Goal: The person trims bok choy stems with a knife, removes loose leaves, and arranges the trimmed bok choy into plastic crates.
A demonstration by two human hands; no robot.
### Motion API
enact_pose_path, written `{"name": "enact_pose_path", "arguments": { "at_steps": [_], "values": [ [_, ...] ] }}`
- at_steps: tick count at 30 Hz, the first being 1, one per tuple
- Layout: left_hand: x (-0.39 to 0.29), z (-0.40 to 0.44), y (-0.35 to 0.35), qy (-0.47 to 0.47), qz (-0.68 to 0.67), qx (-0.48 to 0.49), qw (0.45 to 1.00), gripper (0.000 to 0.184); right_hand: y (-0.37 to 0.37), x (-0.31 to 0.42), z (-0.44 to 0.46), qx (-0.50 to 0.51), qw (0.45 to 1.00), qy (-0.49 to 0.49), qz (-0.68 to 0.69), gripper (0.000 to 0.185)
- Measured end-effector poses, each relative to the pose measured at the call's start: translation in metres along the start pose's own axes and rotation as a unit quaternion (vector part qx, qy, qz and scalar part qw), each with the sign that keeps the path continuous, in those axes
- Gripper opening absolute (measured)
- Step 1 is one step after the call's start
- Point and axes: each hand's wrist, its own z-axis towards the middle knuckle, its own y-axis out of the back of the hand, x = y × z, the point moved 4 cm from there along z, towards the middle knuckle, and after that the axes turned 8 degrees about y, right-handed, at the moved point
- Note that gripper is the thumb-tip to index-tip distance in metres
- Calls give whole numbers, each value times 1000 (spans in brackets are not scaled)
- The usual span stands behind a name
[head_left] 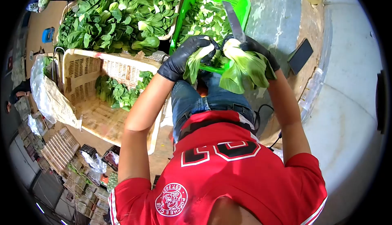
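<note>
My left hand (185,58), in a black glove, is closed on a small bok choy (197,61) whose leaves hang down. Close to its right, my right hand (259,50), also black-gloved, grips a knife (233,20) with the blade pointing up and away over the green basket (247,8). A larger bok choy (244,63) lies against my right hand, its pale base near the blade and its leaves hanging down. Cut pale-green pieces (206,20) fill much of the basket beneath both hands.
A crate heaped with bok choy (118,18) stands at upper left. Below it, a beige crate (104,123) holds a few leafy bunches (118,92). A dark phone-like device (301,56) leans at right, beside a pale surface (347,94). Part of another person shows at far left.
</note>
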Motion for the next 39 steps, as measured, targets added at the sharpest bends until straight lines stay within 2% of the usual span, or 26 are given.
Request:
{"name": "enact_pose_path", "arguments": {
  "at_steps": [2,3,4,5,6,7,10,12,14,15,16,17,18,20,21,22,24,26,27,28,29,30,32,34,38,39],
  "values": [
    [-6,1,12,-28,198,-170,965,36,2,2,0,11,1000,20,1,47],
    [-10,0,15,-63,345,-227,909,43,3,3,-1,-22,997,2,-77,44],
    [-11,-7,24,-131,509,-336,782,44,5,6,-1,-53,986,-13,-156,41],
    [-1,-9,34,-118,418,-320,842,45,6,10,1,-79,969,-26,-234,39],
    [-1,-17,23,-104,324,-304,890,45,10,-4,4,-106,979,58,-167,32],
    [18,-16,29,-107,209,-202,951,43,15,-17,8,-133,969,60,-198,32],
    [40,-39,-11,-64,145,-289,944,59,-10,-28,31,-103,904,44,-412,25],
    [64,-53,12,-79,123,-339,929,63,7,-54,48,-88,815,215,-532,19],
    [91,-73,51,-84,-63,-358,928,58,14,-61,60,-198,878,101,-423,13],
    [74,-95,72,-108,-43,-365,924,54,15,-59,65,-193,875,92,-434,12],
    [35,-125,67,-241,-189,-282,909,45,12,-55,69,-193,870,79,-446,10],
    [14,-165,115,-264,-15,-395,880,38,-3,-49,72,-200,882,67,-421,8],
    [-48,-203,108,-307,31,-423,852,37,-4,-52,75,-185,875,86,-439,9],
    [-102,-282,203,-356,-7,-468,809,31,-1,-61,76,-155,858,115,-477,13],
    [-129,-322,248,-379,-22,-490,785,30,-3,-66,77,-158,853,75,-491,14],
    [-144,-343,204,-433,-30,-560,706,28,0,-73,77,-144,854,62,-495,13],
    [-141,-384,217,-486,215,-676,510,33,-5,-84,75,-158,851,7,-501,12],
    [-87,-377,215,-433,246,-694,521,27,-2,-99,72,-161,836,-26,-524,15],
    [-36,-375,258,-292,320,-728,532,25,-4,-104,70,-166,825,-27,-540,15],
    [6,-351,252,-237,311,-751,532,24,-5,-108,70,-173,814,-25,-555,16],
    [95,-339,315,-94,380,-749,534,24,-5,-114,66,-179,812,-48,-554,21],
    [148,-322,326,-19,435,-704,562,31,0,-120,58,-185,811,-78,-550,21],
    [216,-291,334,145,450,-674,567,41,11,-129,50,-198,805,-130,-543,21],
    [261,-272,348,246,323,-681,610,47,13,-137,38,-213,795,-166,-544,20],
    [276,-258,352,302,318,-745,503,56,18,-155,25,-227,788,-198,-536,20],
    [283,-258,353,250,288,-745,547,56,13,-156,25,-233,791,-205,-527,21]
  ]
}}
